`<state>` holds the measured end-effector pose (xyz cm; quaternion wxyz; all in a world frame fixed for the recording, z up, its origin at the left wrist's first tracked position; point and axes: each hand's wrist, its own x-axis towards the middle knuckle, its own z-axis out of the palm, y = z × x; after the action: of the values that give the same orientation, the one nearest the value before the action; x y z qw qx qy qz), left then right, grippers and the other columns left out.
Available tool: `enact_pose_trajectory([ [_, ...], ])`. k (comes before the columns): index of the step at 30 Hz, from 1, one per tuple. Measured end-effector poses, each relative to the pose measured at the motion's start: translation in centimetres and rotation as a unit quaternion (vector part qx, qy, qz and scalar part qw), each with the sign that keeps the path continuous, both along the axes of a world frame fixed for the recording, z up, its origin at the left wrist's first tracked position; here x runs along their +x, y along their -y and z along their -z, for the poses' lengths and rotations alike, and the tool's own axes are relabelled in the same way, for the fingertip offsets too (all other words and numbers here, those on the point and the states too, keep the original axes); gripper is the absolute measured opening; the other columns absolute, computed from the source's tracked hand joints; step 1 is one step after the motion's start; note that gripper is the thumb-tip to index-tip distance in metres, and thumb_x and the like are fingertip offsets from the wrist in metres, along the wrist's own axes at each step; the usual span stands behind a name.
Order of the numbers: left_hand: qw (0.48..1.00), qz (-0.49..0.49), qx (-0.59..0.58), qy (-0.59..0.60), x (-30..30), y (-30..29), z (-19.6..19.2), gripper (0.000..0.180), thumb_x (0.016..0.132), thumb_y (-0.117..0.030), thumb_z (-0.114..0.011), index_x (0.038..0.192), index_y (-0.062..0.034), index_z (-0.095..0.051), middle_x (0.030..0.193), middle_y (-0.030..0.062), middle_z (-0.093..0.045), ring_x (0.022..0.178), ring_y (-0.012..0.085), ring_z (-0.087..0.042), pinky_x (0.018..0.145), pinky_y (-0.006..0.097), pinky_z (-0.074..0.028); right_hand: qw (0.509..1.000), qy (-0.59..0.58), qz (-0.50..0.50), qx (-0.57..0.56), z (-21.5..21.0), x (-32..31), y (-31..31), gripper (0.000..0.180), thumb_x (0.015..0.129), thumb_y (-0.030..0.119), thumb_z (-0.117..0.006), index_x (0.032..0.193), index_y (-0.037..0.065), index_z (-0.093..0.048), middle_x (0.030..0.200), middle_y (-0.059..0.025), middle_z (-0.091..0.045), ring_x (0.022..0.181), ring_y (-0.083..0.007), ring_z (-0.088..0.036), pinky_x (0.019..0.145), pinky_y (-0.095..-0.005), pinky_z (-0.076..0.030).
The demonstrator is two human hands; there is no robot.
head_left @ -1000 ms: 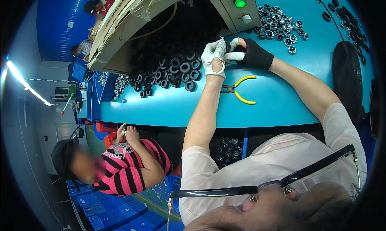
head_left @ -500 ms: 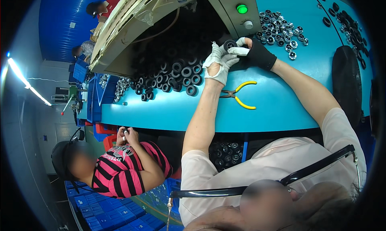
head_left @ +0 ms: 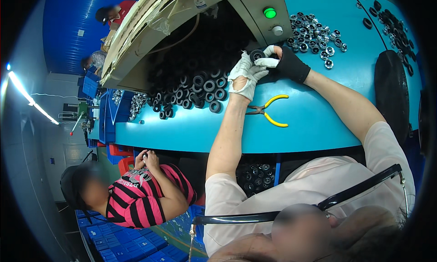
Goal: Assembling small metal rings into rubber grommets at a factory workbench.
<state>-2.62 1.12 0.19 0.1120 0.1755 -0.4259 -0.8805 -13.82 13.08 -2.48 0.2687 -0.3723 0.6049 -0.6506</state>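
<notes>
My left hand (head_left: pixel 246 75), in a torn white glove, and my right hand (head_left: pixel 293 66), in a black fingerless glove with white wraps on its fingers, meet above the table. Between their fingertips is a small black wheel (head_left: pixel 257 56) with a spoked hub, its face turned up. Both hands are closed on it. Yellow-handled pliers (head_left: pixel 258 110) lie just right of my left forearm, jaws partly hidden by it. Loose black rubber tyres (head_left: pixel 209 86) are heaped left of my left hand. Shiny chrome wheel hubs (head_left: pixel 314 34) are scattered beyond my right hand.
A beige machine (head_left: pixel 255 16) with an open front, lit lamps and a knob stands across the table (head_left: pixel 182 134). A long black padded object (head_left: pixel 391 93) lies at right. A co-worker in a striped shirt (head_left: pixel 141 193) sits at left. Below the table edge, a bin holds wheels (head_left: pixel 257 175).
My hands keep hold of the wheel with almost the same grip. The whole view has shifted slightly. The co-worker's hands have moved a little.
</notes>
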Motion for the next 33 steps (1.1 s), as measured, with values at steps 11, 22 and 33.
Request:
enact_pose_trajectory([
  [11, 0.917, -0.065, -0.380, -0.105, -0.16, -0.54, 0.28, 0.063, 0.076, 0.011, -0.059, 0.132, -0.0014, -0.035, 0.112, 0.0136, -0.049, 0.099, 0.0185, -0.055, 0.086, 0.027, -0.046, 0.996, 0.017, -0.054, -0.065, -0.61, 0.04, -0.67, 0.053, 0.077, 0.005, -0.059, 0.128, 0.005, -0.045, 0.113, -0.0056, -0.057, 0.101, -0.0116, -0.054, 0.087, -0.0268, -0.045],
  [22, 0.909, -0.079, -0.389, -0.125, -0.36, -0.57, 0.68, 0.068, 0.075, 0.015, -0.054, 0.136, -0.0067, -0.033, 0.109, 0.0116, -0.048, 0.098, 0.0177, -0.054, 0.086, 0.027, -0.047, 0.994, 0.004, -0.066, -0.083, -0.90, -0.05, -0.78, 0.058, 0.077, 0.007, -0.062, 0.132, 0.008, -0.044, 0.116, -0.0045, -0.058, 0.103, -0.0108, -0.054, 0.090, -0.0266, -0.044],
  [33, 0.855, -0.079, -0.499, -0.119, -0.28, -0.12, 0.61, 0.054, 0.076, 0.011, -0.055, 0.127, -0.0043, -0.046, 0.116, 0.0150, -0.046, 0.099, 0.0189, -0.055, 0.084, 0.026, -0.047, 0.996, -0.013, -0.010, -0.085, -0.05, 0.20, -0.14, 0.049, 0.078, 0.014, -0.067, 0.122, 0.002, -0.051, 0.101, -0.0049, -0.062, 0.083, -0.0086, -0.059, 0.071, -0.0253, -0.050],
])
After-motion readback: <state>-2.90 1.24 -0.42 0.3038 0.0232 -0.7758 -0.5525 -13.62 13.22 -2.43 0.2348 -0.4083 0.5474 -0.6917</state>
